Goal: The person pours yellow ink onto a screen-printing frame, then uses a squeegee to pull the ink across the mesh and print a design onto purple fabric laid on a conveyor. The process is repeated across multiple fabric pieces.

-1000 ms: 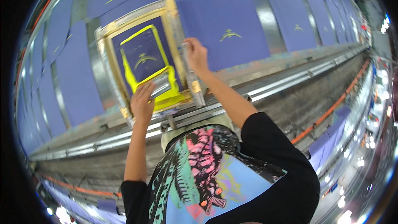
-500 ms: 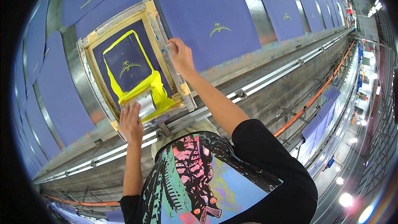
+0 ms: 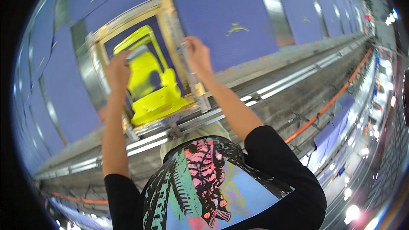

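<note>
A screen-printing frame (image 3: 171,26) with worn wooden rails lies on purple sheet material. My left hand (image 3: 118,73) is closed round the end of a grey metal squeegee (image 3: 138,52), which rests on the mesh towards its far end. Bright yellow ink (image 3: 155,104) covers much of the mesh, thickest at the near end, with a dark patch showing in the middle. At the frame's right rail, my right hand (image 3: 199,56) has its fingers curled against the edge. Motion blurs both hands somewhat.
Purple sheets (image 3: 221,8), some with a small yellow printed motif (image 3: 236,29), line the long table. Metal strips show between them. A metal rail (image 3: 294,79) runs along the near table edge, close to my body. Beyond it stretches an orange pipe (image 3: 317,117).
My left hand has pushed the squeegee from the near end of the mesh towards the far end. Yellow ink now covers the middle. My right hand stays at the frame's right rail.
</note>
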The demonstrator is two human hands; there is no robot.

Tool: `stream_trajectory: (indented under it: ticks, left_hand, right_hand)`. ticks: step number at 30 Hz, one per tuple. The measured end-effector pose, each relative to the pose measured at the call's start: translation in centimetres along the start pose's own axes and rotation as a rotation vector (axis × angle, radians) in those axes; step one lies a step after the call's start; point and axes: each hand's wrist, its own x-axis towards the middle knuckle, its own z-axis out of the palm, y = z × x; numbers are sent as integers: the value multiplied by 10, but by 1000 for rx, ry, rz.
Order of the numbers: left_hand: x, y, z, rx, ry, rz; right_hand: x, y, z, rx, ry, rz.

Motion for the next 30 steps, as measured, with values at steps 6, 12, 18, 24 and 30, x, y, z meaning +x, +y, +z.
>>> stream_trajectory:
  ticks: [6,12,18,24,30]
  left_hand:
    - [-100,62,-26,-51,62,183]
    - [-2,26,-35,-172,-31,-18]
    - [89,6,-37,24,-111,-77]
    - [-9,32,-13,19,-50,47]
    - [-123,67,-20,-62,-31,116]
  right_hand:
    - [4,3,-4,-66,35,-38]
    - [3,-5,-8,-70,-46,48]
    - [8,-2,-4,-58,-42,-43]
    - [6,3,-7,-50,-38,-9]
    - [14,16,-4,-7,-61,-24]
